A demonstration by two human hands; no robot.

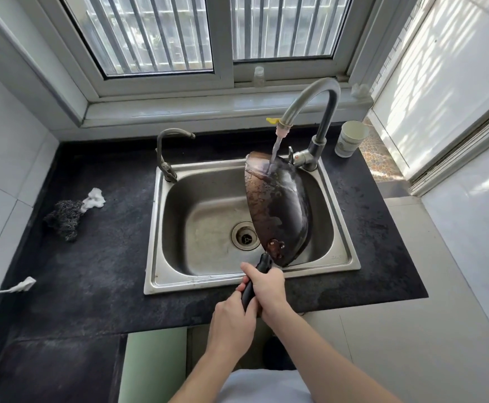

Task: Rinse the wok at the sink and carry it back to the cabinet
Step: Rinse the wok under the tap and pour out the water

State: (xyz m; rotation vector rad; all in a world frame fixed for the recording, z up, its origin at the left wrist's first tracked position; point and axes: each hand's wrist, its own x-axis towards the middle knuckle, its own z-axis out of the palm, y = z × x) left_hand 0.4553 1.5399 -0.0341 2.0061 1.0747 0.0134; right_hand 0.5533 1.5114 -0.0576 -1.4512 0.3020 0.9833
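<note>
Far left, near edge of the dark bench (92,257): one torn scrap of white paper (19,285). Farther back lies a grey steel scourer (63,219), with a crumpled white wad (93,199) touching its far right end.

At the far left corner of the steel sink (162,228) stands a small curved tap (167,152); no water shows at its spout. The drain (245,236) sits in the middle of the basin floor, uncovered.

Left hand (231,321): fingers curled round the near end of the black handle (248,295), over the near edge of the bench. Right hand (266,286): wrapped round the same handle just beyond the left hand, closer to the pan, at the sink's near rim. Both hands grip firmly; neither is spread.

The wok (278,207) is in the right half of the sink, turned up on its edge, dark and wet, its handle end at the near rim and its other end up at the far rim. Whether it touches the basin cannot be told.

The tall curved tap (321,112) at the far right corner is running; its stream (276,146) lands on the far upper part of the wok. A yellow clip and pink fitting sit at the spout.

Right of the tap a white paper cup (349,139) stands upright on the bench.
</note>
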